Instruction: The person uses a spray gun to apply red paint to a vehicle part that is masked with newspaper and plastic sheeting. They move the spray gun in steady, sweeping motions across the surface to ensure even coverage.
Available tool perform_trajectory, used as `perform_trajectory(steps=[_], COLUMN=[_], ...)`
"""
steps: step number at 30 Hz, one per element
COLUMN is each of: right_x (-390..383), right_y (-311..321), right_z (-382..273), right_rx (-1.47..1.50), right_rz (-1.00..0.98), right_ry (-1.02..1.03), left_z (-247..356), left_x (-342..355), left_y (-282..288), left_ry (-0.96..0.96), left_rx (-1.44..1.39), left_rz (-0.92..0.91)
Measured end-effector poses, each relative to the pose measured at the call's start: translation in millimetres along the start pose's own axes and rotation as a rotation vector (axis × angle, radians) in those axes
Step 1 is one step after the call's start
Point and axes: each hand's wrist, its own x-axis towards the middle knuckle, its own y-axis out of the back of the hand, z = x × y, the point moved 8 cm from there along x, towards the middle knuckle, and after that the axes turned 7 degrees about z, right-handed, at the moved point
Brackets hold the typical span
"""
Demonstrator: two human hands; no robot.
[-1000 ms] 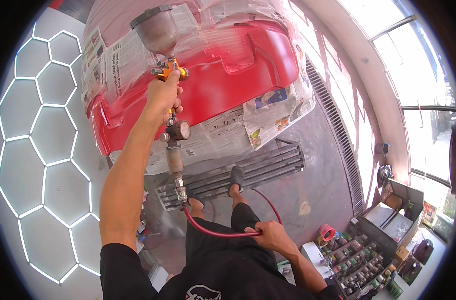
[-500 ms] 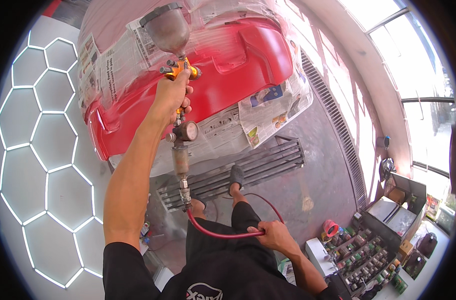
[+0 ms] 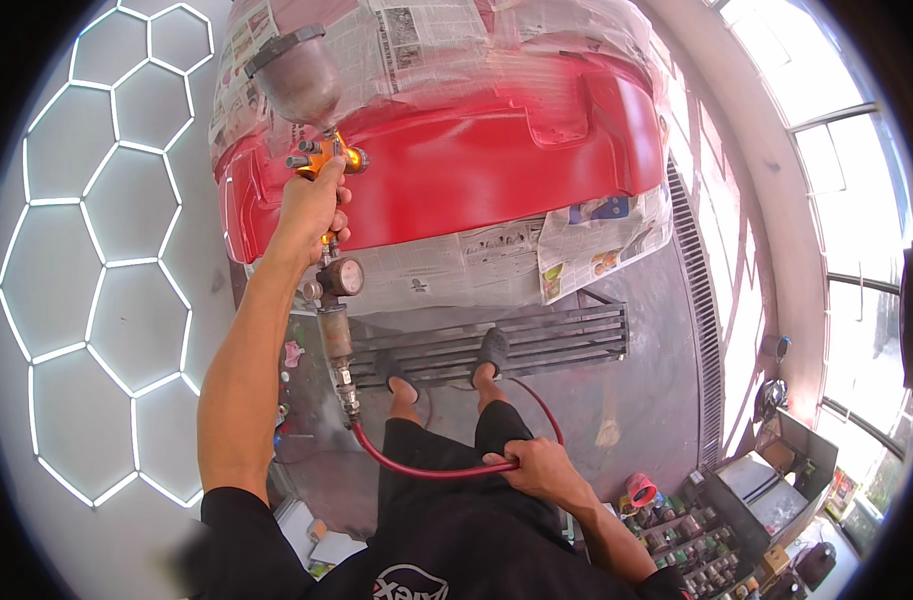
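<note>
Fingers of my left hand [image 3: 311, 205] are wrapped around the handle of an orange spray gun [image 3: 321, 157]. A cloudy grey paint cup [image 3: 304, 85] with a dark lid sits tilted on top of the gun. Below the handle hang a round gauge [image 3: 347, 277] and a cylindrical filter [image 3: 334, 332]. From there a red air hose [image 3: 426, 470] curves to my right hand [image 3: 544, 468], which grips it in front of my shorts. Beyond the gun lies a glossy red vehicle panel [image 3: 456, 175], probably a bumper; the gun and my left hand hide part of it.
Overspray-dusted newspaper [image 3: 446, 268] covers the area around the panel. My feet stand on a slatted metal bench [image 3: 556, 338]. Paint cans [image 3: 676, 535] crowd the lower right beside an open metal box [image 3: 766, 480]. A floor grate [image 3: 698, 290] runs along the right.
The view has shifted, so the panel sits further right in it. My left hand and the spray gun have moved left along the panel. My right hand still grips the hose.
</note>
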Motion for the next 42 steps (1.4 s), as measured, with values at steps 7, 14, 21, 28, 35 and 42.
perform_trajectory(steps=[7,14,21,28,35,42], right_x=[14.4,18.8,20.5,12.2,-5.8,-27.4], right_y=[-17.6,-27.9,-30.5,-30.7,-23.4,-17.1], right_z=[-26.9,-50.2,-53.3,-18.4,14.8,50.2], right_rx=[-0.036,-0.038,-0.048,-0.069,-0.018,0.032], right_rz=[-0.023,-0.053,-0.051,-0.030,0.017,0.123], right_ry=[0.103,0.135,0.127,0.045,-0.020,-0.067], left_z=[-12.1,-25.5,-34.0,-32.2,-17.0,1.5], left_x=[17.6,30.9,26.8,9.3,-10.4,-36.4], left_y=[61.1,108.5,129.4,90.2,15.3,-70.1], left_ry=[0.001,0.007,0.011,0.015,-0.005,-0.027], left_rx=[-0.010,-0.023,0.052,0.013,0.029,0.023], left_rz=[0.079,0.173,0.286,0.183,0.025,-0.114])
